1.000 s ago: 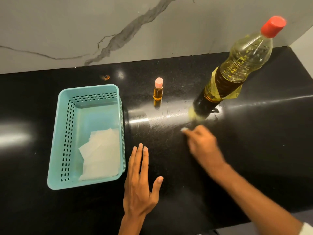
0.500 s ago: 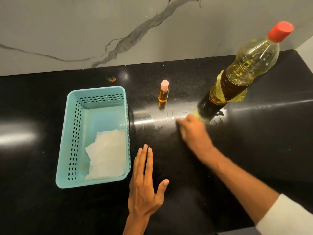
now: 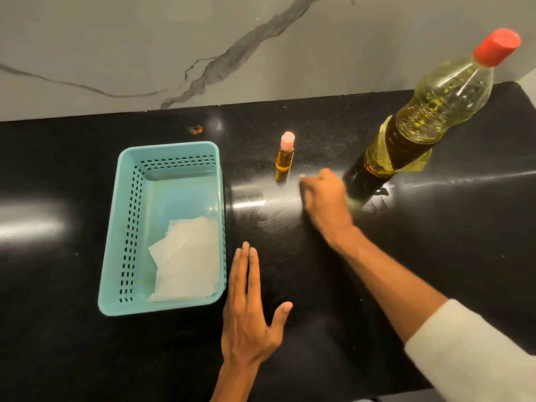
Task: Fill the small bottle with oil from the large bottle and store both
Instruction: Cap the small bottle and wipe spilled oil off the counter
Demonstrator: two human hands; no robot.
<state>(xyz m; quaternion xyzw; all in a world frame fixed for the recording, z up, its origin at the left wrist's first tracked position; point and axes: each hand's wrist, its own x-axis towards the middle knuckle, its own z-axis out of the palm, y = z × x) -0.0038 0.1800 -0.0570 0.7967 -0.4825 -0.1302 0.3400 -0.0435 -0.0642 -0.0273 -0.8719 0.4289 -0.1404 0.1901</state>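
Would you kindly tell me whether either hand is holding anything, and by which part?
The left hand lies flat on the counter, holding nothing. The right hand is blurred; something pale shows at its fingertips, but a hold cannot be confirmed.

Teal perforated plastic basket (image 3: 168,146): smooth, low sheen. Inside it, white paper sheets (image 3: 185,256), thin and matt.
Under it, black speckled stone bench (image 3: 435,256): polished, glossy, glare bands. Dull streaky smears just right of basket.
Right of basket, small clear bottle (image 3: 284,158), glossy, with a matt pink plastic cap (image 3: 287,140).
Farther right, large clear plastic bottle (image 3: 435,111), shiny and ribbed, with a smooth red plastic cap (image 3: 497,46).
Behind basket, grey veined marble-look wall (image 3: 116,39), matt.
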